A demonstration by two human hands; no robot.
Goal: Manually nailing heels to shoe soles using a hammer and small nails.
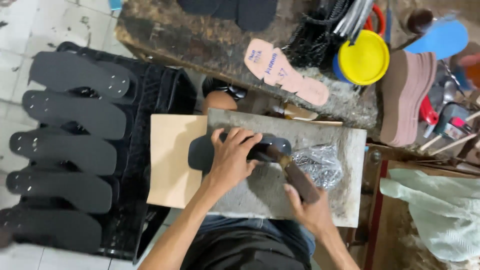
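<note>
My left hand (232, 156) presses flat on a dark navy sandal sole (201, 152) that lies across a grey stone slab (345, 150) on my lap. My right hand (309, 209) grips the dark brown wooden handle of a tool (300, 181); its metal end meets the sole near my left fingers. A crumpled clear plastic bag (320, 162) lies on the slab beside the tool. A tan sheet of board (172, 165) sticks out from under the slab to the left.
Several black soles with small slots (75, 112) are stacked in a row at left on dark material. A worn bench (200, 40) beyond holds a pink paper sole pattern (285, 72), a yellow-lidded tub (364, 60), a stack of brown soles (406, 95) and tools. Pale green cloth (440, 210) lies at right.
</note>
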